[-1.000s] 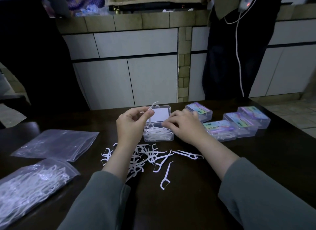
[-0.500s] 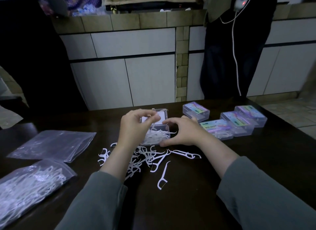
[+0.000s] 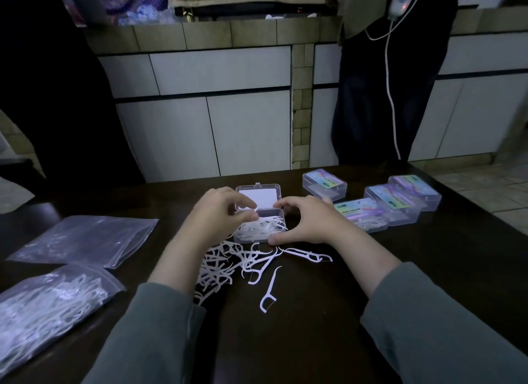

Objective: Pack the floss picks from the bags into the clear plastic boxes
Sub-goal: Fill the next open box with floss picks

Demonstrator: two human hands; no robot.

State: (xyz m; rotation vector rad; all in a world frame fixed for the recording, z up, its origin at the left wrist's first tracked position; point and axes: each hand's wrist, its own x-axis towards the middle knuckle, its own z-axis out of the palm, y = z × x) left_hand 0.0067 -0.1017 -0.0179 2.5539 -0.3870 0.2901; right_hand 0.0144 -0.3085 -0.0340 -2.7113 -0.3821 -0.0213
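Dark table [image 3: 328, 340], dim light, white cabinets behind. Far left: flat bag [image 3: 85, 240] looks nearly empty; nearer bag [image 3: 48, 306] full of picks. Centre: loose picks [image 3: 243, 263] scattered, one stray [image 3: 268, 293] nearest the camera. Left hand [image 3: 220, 212] over the open box [image 3: 258, 223], fingers curled narrow at its left edge, on the picks inside; can't tell if any are pinched. Box lid upright at the back. Right hand [image 3: 305, 223] cups the box's right side, thumb at the front corner, fingers spread around it. Right: four closed labelled boxes [image 3: 400, 203].
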